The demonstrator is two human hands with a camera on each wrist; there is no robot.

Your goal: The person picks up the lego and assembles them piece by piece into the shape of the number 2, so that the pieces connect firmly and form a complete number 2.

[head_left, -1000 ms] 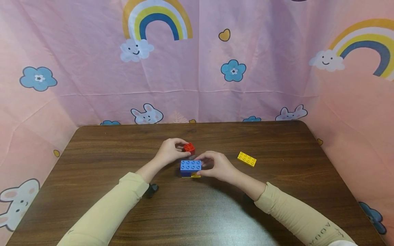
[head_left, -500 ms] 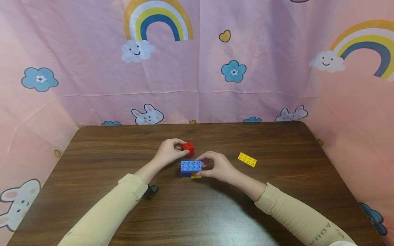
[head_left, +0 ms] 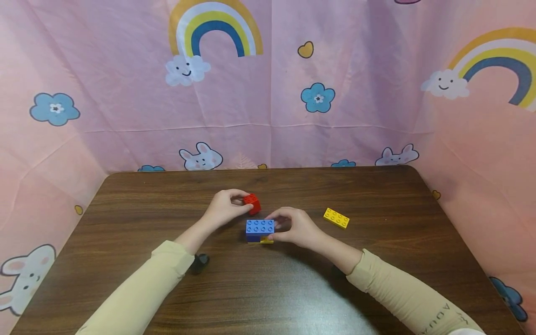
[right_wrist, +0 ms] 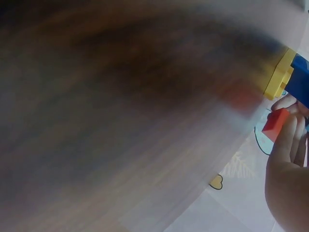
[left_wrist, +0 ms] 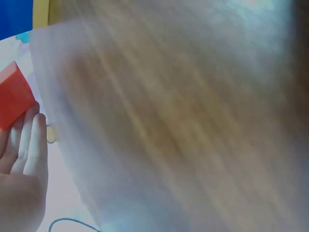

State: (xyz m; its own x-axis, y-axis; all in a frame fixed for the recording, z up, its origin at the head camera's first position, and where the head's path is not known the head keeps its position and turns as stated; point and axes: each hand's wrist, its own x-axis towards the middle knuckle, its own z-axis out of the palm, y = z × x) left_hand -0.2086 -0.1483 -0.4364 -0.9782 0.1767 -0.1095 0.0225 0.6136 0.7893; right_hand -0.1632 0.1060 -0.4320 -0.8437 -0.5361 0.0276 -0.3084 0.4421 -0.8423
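Note:
In the head view my left hand [head_left: 224, 205] pinches a small red toy brick [head_left: 252, 204] between thumb and fingers, just behind and left of the blue brick. A blue two-by-four brick [head_left: 260, 227] sits level on top of a yellow piece [head_left: 266, 241], of which only a low strip shows. My right hand [head_left: 299, 227] grips the right end of this blue-and-yellow stack, thumb at the front and fingers behind. The left wrist view shows the red brick [left_wrist: 15, 96] at the fingertips. From the right wrist, the yellow piece [right_wrist: 280, 77] adjoins the blue brick [right_wrist: 300, 84].
A separate yellow two-by-four plate [head_left: 336, 217] lies on the brown wooden table [head_left: 268, 298], right of my right hand. Beside my left wrist is a black object [head_left: 200, 263]. A pink patterned curtain [head_left: 268, 102] hangs behind the table and along its sides.
My left hand has drawn a little to the left with the red brick, away from beside the right fingers. My right hand and the blue brick have stayed in place.

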